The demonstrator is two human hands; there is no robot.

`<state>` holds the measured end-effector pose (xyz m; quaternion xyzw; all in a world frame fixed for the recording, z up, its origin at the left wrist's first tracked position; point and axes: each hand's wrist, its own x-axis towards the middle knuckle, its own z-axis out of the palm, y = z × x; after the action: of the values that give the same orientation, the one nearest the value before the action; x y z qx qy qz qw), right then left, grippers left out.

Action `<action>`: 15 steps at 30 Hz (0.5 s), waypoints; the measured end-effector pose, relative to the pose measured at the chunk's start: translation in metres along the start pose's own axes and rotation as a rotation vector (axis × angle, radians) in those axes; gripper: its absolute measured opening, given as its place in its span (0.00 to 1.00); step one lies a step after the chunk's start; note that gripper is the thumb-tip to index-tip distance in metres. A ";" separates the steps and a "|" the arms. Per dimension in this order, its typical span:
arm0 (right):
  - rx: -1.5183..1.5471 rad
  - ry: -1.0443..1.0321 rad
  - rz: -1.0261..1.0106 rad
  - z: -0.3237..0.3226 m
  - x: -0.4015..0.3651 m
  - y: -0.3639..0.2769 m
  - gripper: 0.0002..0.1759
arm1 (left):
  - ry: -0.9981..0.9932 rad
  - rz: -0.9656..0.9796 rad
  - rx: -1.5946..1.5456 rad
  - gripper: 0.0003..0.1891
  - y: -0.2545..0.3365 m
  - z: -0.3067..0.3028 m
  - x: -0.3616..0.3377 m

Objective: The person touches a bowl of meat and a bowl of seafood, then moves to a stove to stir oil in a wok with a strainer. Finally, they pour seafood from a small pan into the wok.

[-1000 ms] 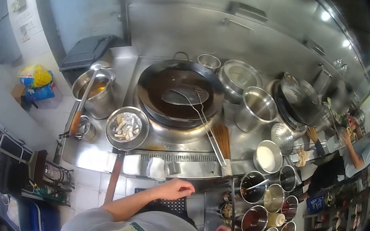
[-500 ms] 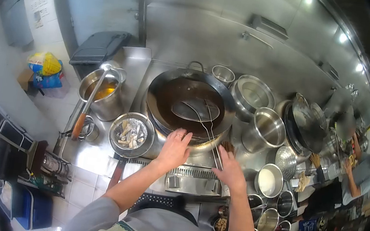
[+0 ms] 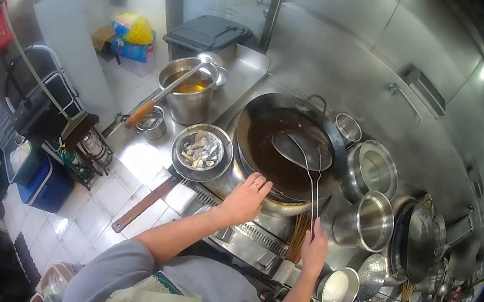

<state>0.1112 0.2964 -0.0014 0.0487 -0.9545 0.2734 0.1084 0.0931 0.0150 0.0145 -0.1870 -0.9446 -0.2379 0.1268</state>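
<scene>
My left hand point(image 3: 246, 199) is at the front rim of a large wok point(image 3: 254, 137) of dark liquid, its fingers pressed together; whether it grips the rim or a cloth is hidden. My right hand point(image 3: 315, 246) is closed around the handle end of a wire strainer point(image 3: 310, 155), whose mesh head rests in the liquid. Left of the wok, a bowl of small pale pieces point(image 3: 200, 151) sits on a round pan with a wooden handle point(image 3: 146, 204). A bamboo brush point(image 3: 299, 238) lies just left of my right hand.
A pot of yellow liquid point(image 3: 191, 98) stands at the back left, a ladle point(image 3: 170, 90) across it. Steel pots point(image 3: 365, 219) and a perforated ladle point(image 3: 371, 276) are at the right. A lidded bin point(image 3: 208, 33) stands behind, a blue box point(image 3: 48, 183) at the floor's left.
The view has swung left. My right hand has gone from spread fingers beside the strainer handles to a closed grip on them. My left hand remains near the wok's front rim.
</scene>
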 end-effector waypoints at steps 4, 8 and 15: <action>-0.011 0.066 -0.010 0.011 0.018 0.006 0.27 | -0.049 -0.007 0.045 0.41 0.003 -0.002 -0.006; 0.036 0.017 0.044 0.015 0.041 -0.005 0.27 | -0.103 0.020 0.064 0.44 0.001 -0.012 -0.008; 0.128 -0.064 0.077 0.032 0.057 -0.028 0.25 | -0.164 -0.002 0.130 0.46 0.001 -0.009 -0.011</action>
<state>0.0539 0.2541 -0.0004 0.0273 -0.9392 0.3362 0.0640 0.1045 0.0078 0.0194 -0.1964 -0.9655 -0.1600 0.0605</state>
